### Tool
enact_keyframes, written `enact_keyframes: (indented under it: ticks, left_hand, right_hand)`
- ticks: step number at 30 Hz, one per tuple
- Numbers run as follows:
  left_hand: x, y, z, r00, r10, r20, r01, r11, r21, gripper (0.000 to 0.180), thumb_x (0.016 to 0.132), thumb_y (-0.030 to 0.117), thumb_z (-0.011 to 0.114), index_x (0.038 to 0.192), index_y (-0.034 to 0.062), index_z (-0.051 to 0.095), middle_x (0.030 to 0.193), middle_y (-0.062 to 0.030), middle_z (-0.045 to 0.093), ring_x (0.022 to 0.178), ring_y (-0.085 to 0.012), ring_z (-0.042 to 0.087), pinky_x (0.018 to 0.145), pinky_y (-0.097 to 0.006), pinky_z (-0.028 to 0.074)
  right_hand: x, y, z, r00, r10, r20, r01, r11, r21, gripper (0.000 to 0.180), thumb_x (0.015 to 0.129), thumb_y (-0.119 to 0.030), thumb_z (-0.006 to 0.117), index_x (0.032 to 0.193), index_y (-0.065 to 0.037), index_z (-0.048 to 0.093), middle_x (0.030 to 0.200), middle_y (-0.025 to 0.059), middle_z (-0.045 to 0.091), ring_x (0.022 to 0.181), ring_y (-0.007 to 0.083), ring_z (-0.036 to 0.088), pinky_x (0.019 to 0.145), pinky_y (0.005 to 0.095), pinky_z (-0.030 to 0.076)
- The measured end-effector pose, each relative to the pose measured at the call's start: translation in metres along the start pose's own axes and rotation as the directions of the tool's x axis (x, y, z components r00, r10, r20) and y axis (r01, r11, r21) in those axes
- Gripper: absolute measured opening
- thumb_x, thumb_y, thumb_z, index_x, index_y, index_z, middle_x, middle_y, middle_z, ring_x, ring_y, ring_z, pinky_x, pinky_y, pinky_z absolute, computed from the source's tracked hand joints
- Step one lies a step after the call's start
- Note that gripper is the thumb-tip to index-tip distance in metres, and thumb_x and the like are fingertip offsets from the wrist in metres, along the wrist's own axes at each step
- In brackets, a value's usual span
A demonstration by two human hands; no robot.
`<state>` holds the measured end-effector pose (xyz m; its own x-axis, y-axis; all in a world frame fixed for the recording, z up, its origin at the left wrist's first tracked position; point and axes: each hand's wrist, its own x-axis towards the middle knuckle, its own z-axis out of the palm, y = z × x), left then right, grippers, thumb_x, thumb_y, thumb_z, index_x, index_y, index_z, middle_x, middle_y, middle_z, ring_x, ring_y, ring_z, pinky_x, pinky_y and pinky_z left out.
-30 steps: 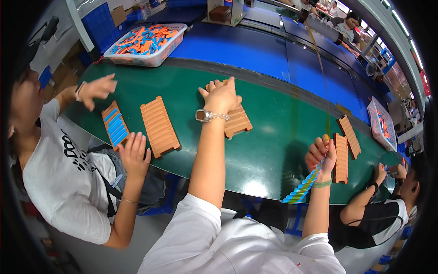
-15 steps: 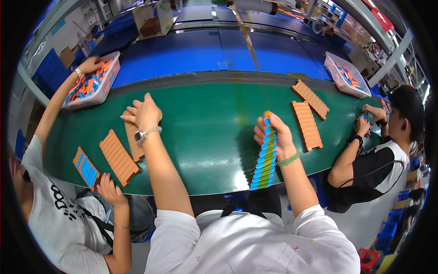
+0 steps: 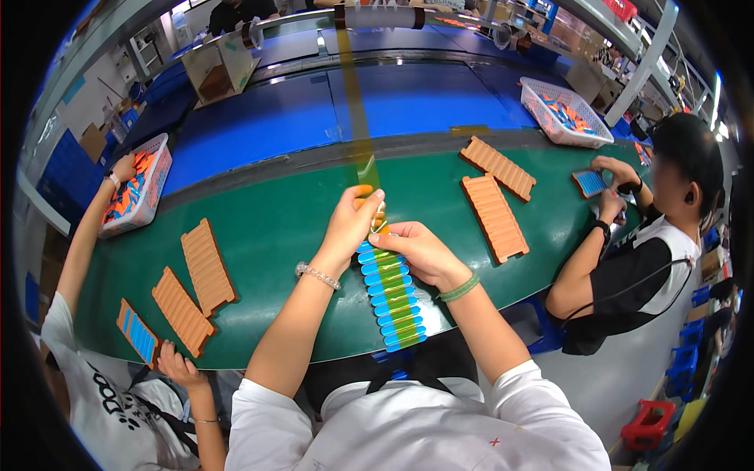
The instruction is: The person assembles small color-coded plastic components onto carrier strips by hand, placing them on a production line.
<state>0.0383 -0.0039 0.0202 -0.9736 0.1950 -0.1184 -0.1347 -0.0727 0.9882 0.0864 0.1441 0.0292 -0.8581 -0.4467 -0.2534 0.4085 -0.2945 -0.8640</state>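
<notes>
A long band of amber, see-through tape (image 3: 351, 102) runs down from the far side to my hands. My left hand (image 3: 345, 220) is closed on the tape, its thumb and fingertips pinched just above the blue pieces. My right hand (image 3: 422, 253) grips the top end of a row of blue flat sticks (image 3: 390, 294) with rounded ends. Tape down the middle joins the sticks side by side and looks yellow-green over the blue. The row hangs toward me over the green table (image 3: 314, 330). Finger covers, yellow-orange, show on my left fingertips.
Brown grooved trays lie to the left (image 3: 209, 267) and right (image 3: 496, 216). White baskets of orange and blue pieces stand at left (image 3: 161, 184) and right (image 3: 565, 137). Co-workers sit on both sides, each at a tray holding blue sticks. Beyond is a blue conveyor (image 3: 424, 98).
My left hand has left the brown tray and come to the middle, onto the tape. My right hand has brought the row of blue sticks leftward to meet it. The view has shifted.
</notes>
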Motion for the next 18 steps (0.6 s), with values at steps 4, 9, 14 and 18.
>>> enact_keyframes:
  ticks: [4, 9, 14, 18]
  left_hand:
    - [0.002, 0.008, 0.0, 0.999, -0.041, -0.021, 0.039, 0.997, -0.069, 0.047, 0.095, 0.028, 0.061, 0.13, 0.0005, 0.044, 0.106, -0.013, 0.062, 0.095, -0.0188, 0.061, 0.084, -0.031, 0.051]
    - [0.001, 0.005, 0.007, 0.999, -0.004, -0.034, 0.003, 1.0, -0.03, 0.047, 0.094, 0.028, 0.063, 0.128, 0.0017, 0.046, 0.103, -0.0113, 0.062, 0.091, -0.0171, 0.061, 0.081, -0.03, 0.051]
    - [0.002, 0.002, 0.005, 0.999, 0.015, -0.044, -0.02, 0.993, -0.119, 0.04, 0.096, 0.031, 0.061, 0.123, 0.0049, 0.052, 0.098, -0.0092, 0.061, 0.088, -0.0157, 0.06, 0.076, -0.028, 0.052]
    - [-0.003, 0.011, 0.004, 0.998, -0.02, 0.061, 0.032, 0.977, -0.21, 0.039, 0.098, 0.035, 0.057, 0.125, 0.0071, 0.052, 0.098, -0.0083, 0.061, 0.088, -0.0151, 0.06, 0.078, -0.028, 0.051]
  right_hand:
    - [-0.001, -0.007, 0.0, 1.0, 0.004, -0.023, -0.006, 0.998, -0.06, 0.024, 0.092, -0.02, 0.067, 0.1, 0.003, 0.065, 0.087, 0.0071, 0.069, 0.073, 0.0119, 0.066, 0.065, 0.027, 0.054]
    - [0.001, -0.003, -0.005, 1.0, -0.015, -0.019, 0.013, 0.998, -0.06, 0.024, 0.092, -0.02, 0.067, 0.098, 0.003, 0.066, 0.086, 0.0069, 0.069, 0.072, 0.0112, 0.065, 0.065, 0.0264, 0.053]
    - [0.0, -0.004, -0.002, 0.998, -0.047, 0.041, 0.048, 0.998, -0.033, 0.023, 0.091, -0.021, 0.068, 0.097, 0.001, 0.067, 0.086, 0.0047, 0.069, 0.073, 0.0088, 0.064, 0.066, 0.0246, 0.052]
    - [-0.001, -0.004, -0.002, 0.994, -0.101, 0.042, 0.102, 0.995, -0.019, 0.026, 0.091, -0.025, 0.068, 0.096, 0.001, 0.068, 0.086, 0.0037, 0.069, 0.072, 0.0079, 0.063, 0.066, 0.0243, 0.051]
